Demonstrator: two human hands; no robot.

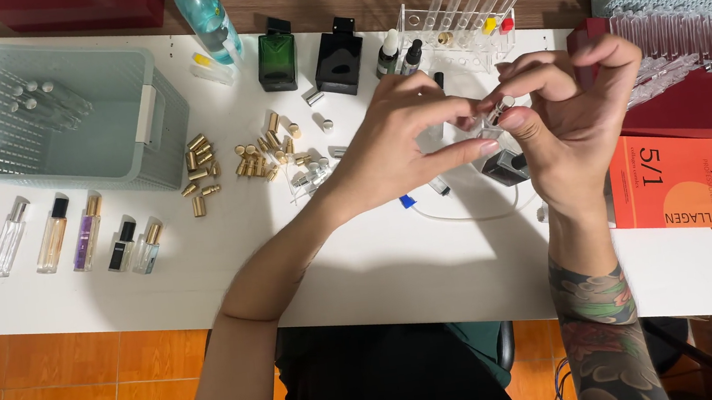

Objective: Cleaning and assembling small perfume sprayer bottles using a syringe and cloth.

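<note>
My left hand [407,136] and my right hand [569,109] meet above the white table [381,260], fingertips pinched together on a small clear vial [498,110] with a silvery top. Both hands grip it from opposite sides. Below the hands a small dark bottle [504,170] stands on the table, partly hidden by my right thumb. A thin clear tube [465,213] curves across the table beneath them.
A pale green basket [51,110] sits at the left, with several slim perfume vials [74,236] below it. Gold caps [244,159] lie scattered mid-table. Green and black bottles [308,53], a tube rack [461,23], a red box [702,98] and an orange booklet [694,184] stand around.
</note>
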